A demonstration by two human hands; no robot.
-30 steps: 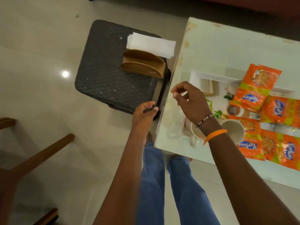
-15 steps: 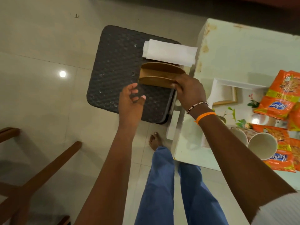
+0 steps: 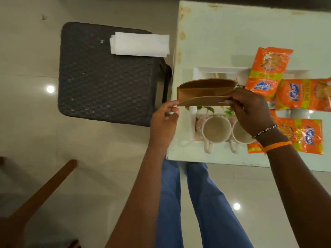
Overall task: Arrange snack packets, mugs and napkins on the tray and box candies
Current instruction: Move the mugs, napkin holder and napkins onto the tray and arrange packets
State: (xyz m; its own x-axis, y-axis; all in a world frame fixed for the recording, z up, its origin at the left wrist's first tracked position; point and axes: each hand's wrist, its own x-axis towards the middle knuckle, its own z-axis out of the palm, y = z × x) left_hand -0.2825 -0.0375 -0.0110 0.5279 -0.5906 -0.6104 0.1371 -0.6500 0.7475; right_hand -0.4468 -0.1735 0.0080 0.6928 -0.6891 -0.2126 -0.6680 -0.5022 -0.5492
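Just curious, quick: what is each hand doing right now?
Left hand: pinches the left end of the brown napkin holder.
Right hand: grips the holder's right end.

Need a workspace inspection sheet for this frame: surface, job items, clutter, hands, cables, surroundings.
Surface: pale table, stained at its left edge.
Job's things: white tray; two mugs on it; orange snack packets; napkins on dark woven stool; wooden napkin holder held over the tray.
Clutter: nothing seen.
Grippers: left hand pinches the holder's left corner; right hand grips its right end.
Cables: nothing seen.
Surroundings: tiled floor, wooden chair frame.
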